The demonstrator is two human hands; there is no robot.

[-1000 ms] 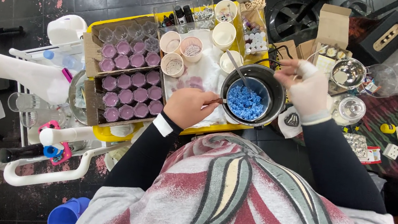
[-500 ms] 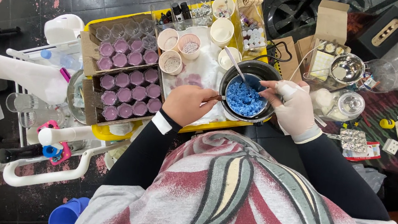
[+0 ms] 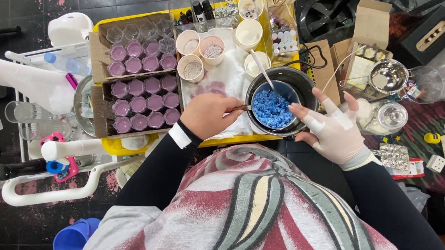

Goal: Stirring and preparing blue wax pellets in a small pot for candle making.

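- Our left hand (image 3: pixel 208 115) is closed in a fist around the thin handle (image 3: pixel 238 109) of the small metal pouring pot (image 3: pixel 273 107), which sits inside the larger black pot (image 3: pixel 302 83) near the right end of the yellow tray (image 3: pixel 232 140).
- The small pot holds blue wax chunks (image 3: pixel 270 108), and one metal spoon (image 3: pixel 263 71) leans in it, its handle pointing up and left.
- Our right hand (image 3: pixel 336 131), in a whitish glove, has its fingers spread wide and holds nothing; its fingertips (image 3: pixel 295 109) sit at the right rim of the pots.
- Left of the pots, a stained white cloth (image 3: pixel 222 81) covers the tray's middle. Around it we count five pale paper cups (image 3: pixel 191 42): three clustered at the cloth's upper left and two further up the tray; a sixth sits partly behind the spoon.
- At the tray's left, two cardboard boxes (image 3: pixel 101 53) hold small cups of purple wax (image 3: pixel 152 86). We count about seven filled in the upper box, with clear empty ones behind, and about twelve in the lower box.
- Off the tray's left lies one roll of white paper (image 3: pixel 13 78).
- To the right of our gloved hand stand one shiny metal bowl (image 3: pixel 388 76), one clear glass jar lid (image 3: pixel 392 115) and one open cardboard carton (image 3: pixel 371 26).
- Our own chest in a red and grey shirt (image 3: pixel 277 228) hides the tray's near edge.
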